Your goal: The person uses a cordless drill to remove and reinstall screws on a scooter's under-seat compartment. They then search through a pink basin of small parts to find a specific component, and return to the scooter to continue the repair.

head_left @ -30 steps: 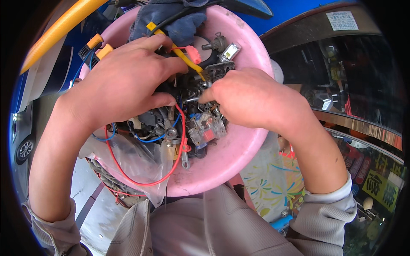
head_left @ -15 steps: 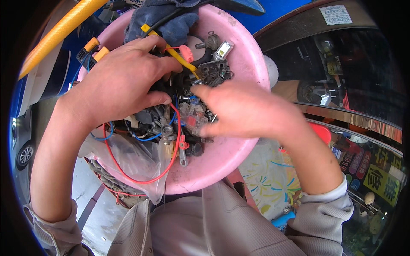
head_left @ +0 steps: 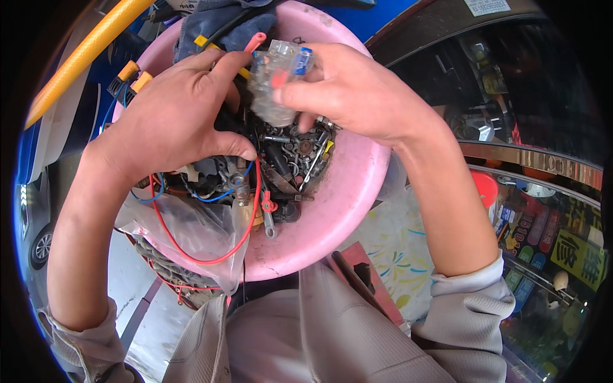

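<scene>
My right hand (head_left: 332, 86) grips a clear plastic piece with red and blue parts (head_left: 271, 96), lifted above the parts in a pink basin (head_left: 357, 172). Motion blurs it, so whether it is a case or a packet is unclear. My left hand (head_left: 175, 108) is curled over dark parts at the basin's left side, with thumb and fingers around something mostly hidden beneath the palm. A red wire (head_left: 191, 258) loops down from near the left thumb. Small bolts and metal bits (head_left: 300, 150) show below the right hand.
A dark blue cloth (head_left: 223, 29) hangs over the basin's far rim. A clear plastic bag (head_left: 191, 223) lies over the near left rim. A yellow hose (head_left: 83, 60) crosses the upper left. Glass display cases (head_left: 511, 96) stand on the right.
My right hand has picked up the clear plastic piece from the heap and moved it up and away, uncovering small metal bits. My left hand stays nearly in place.
</scene>
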The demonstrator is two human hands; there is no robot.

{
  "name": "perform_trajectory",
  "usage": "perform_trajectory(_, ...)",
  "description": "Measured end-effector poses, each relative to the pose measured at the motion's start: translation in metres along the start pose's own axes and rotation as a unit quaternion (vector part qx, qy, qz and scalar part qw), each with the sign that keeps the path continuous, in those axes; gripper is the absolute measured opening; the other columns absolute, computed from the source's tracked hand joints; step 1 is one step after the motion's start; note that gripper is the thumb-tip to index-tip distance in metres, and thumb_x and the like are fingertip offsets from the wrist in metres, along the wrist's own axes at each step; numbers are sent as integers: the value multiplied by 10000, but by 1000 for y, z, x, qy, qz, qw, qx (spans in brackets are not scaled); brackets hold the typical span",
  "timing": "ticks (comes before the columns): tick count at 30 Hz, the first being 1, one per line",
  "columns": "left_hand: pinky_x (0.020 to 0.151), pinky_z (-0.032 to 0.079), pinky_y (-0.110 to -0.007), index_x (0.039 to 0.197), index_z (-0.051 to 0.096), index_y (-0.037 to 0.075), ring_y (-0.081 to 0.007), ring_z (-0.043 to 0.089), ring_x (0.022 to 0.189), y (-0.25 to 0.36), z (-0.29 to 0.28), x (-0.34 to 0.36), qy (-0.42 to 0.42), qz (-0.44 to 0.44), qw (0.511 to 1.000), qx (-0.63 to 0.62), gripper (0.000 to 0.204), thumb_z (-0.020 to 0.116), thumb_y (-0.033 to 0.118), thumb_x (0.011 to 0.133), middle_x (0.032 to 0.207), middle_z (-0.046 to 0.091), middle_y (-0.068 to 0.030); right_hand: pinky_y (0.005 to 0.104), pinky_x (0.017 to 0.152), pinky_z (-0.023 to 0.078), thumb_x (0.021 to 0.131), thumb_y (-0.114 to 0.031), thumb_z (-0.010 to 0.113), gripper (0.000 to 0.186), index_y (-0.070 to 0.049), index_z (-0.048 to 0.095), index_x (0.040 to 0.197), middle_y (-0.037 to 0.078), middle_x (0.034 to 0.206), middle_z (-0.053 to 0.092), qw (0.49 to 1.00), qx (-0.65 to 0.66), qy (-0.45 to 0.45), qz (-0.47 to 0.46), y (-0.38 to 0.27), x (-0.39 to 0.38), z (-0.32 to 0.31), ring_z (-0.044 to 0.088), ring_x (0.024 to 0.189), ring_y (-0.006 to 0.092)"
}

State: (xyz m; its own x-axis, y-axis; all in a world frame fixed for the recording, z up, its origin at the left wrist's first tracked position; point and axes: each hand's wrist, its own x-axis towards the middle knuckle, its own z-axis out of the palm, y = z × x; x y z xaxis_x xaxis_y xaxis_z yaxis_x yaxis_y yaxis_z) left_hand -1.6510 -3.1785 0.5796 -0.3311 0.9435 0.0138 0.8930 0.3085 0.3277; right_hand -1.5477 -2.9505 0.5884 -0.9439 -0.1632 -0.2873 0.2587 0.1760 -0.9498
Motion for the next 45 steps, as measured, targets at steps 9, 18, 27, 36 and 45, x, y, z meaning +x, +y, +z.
perform_trajectory(9, 1048, 515, -448, 1650, 341, 168, -374, 640, 1208, 9, 5, 3, 20, -32, 997, -68, 1115, 938, 245, 712, 1309, 662, -174, 269, 633, 531, 998, -310, 672, 328, 11, 742, 1002, 79, 847, 731, 998, 20, -46, 36, 13, -1, 9, 678, 749, 125)
perform_trajectory(18, 1109, 476, -456, 1623, 378, 170, -394, 597, 1278, 15, 0, 6, -16, -64, 997, -41, 1075, 923, 204, 697, 1381, 630, -176, 465, 822, 586, 870, -103, 672, 296, -87, 750, 1155, 201, 945, 755, 859, -482, -171, 29, 41, -29, 7, 748, 914, 344)
perform_trajectory(27, 1100, 485, -448, 1627, 401, 197, -376, 596, 1288, 12, 0, 2, -6, -44, 999, -25, 1089, 932, 180, 676, 1389, 629, -145, 408, 725, 612, 875, -158, 662, 161, -160, 823, 869, 74, 896, 806, 720, -679, -141, -14, 54, -21, 27, 795, 893, 251)
perform_trajectory(36, 1110, 479, -456, 1624, 411, 219, -383, 591, 1288, 12, 1, 0, -9, -53, 998, -30, 1087, 938, 191, 674, 1379, 630, -149, 460, 732, 626, 815, -106, 706, 132, -64, 808, 889, 159, 907, 792, 798, -597, -79, 4, 35, -10, 26, 786, 853, 341)
perform_trajectory(45, 1142, 464, -448, 1625, 409, 180, -369, 574, 1319, 14, -3, 7, -32, -54, 998, -31, 1084, 941, 183, 681, 1439, 605, -137, 471, 855, 617, 823, -28, 701, 247, -5, 796, 1049, 229, 1070, 777, 870, -414, -120, 239, 60, -4, 61, 763, 1034, 388)
